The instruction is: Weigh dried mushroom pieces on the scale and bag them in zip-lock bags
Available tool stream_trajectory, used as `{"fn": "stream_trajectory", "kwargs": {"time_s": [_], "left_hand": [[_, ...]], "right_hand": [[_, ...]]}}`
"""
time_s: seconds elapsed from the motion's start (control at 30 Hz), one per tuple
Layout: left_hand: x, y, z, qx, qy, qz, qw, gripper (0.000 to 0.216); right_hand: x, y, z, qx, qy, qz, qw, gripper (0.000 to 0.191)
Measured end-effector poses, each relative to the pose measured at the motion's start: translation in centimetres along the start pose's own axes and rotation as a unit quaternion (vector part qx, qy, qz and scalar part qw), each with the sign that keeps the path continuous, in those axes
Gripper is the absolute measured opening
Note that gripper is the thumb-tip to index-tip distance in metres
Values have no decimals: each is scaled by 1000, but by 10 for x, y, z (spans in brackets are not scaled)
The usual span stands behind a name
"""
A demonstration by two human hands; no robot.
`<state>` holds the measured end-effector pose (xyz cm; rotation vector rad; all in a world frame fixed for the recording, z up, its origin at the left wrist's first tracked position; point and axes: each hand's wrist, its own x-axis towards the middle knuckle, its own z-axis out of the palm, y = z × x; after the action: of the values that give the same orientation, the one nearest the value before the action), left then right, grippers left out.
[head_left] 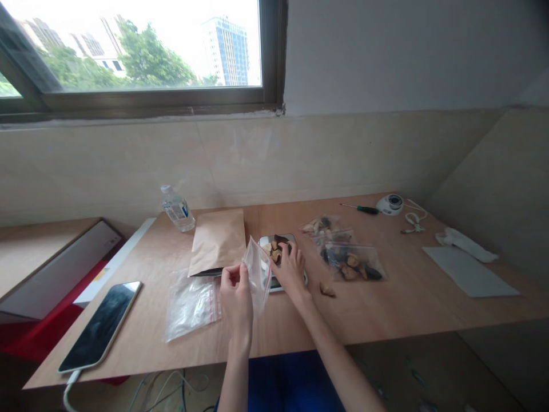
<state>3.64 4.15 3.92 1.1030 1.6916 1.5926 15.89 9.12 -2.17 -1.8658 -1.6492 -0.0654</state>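
Note:
My left hand (237,294) is closed, pinching the edge of a small clear zip bag (258,270) that it holds upright above the wooden table (398,306). My right hand (291,268) reaches over a small scale (283,238) piled with dark and tan dried pieces (278,245); its fingers curl on the pieces. Just left of the scale lies a brown paper pouch (218,241).
Empty clear zip bags (191,306) lie front left. Filled bags of dried pieces (352,262) sit right of the scale, one loose piece (327,290) near them. A phone (100,324), water bottle (177,208), screwdriver (361,209), white paper (469,270) and white cable (414,219) are around.

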Motion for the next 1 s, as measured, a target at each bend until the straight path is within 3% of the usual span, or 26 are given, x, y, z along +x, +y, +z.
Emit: {"fn": "stream_trajectory", "kwargs": {"time_s": [0.2,0.47,0.73,1.0], "left_hand": [[2,-3,0,51,2,-11,999,29],[-2,-1,5,85,-17,-36,996,20],[-3,-4,7,98,-37,7,994,13],[-6,-1,7,70,-55,-17,996,15]], "right_hand": [[2,8,0,22,9,-20,1000,31],[-1,27,-7,10,4,-92,996,31],[3,29,-15,-38,-31,-159,986,30],[11,30,-20,75,-40,-153,985,16]]}}
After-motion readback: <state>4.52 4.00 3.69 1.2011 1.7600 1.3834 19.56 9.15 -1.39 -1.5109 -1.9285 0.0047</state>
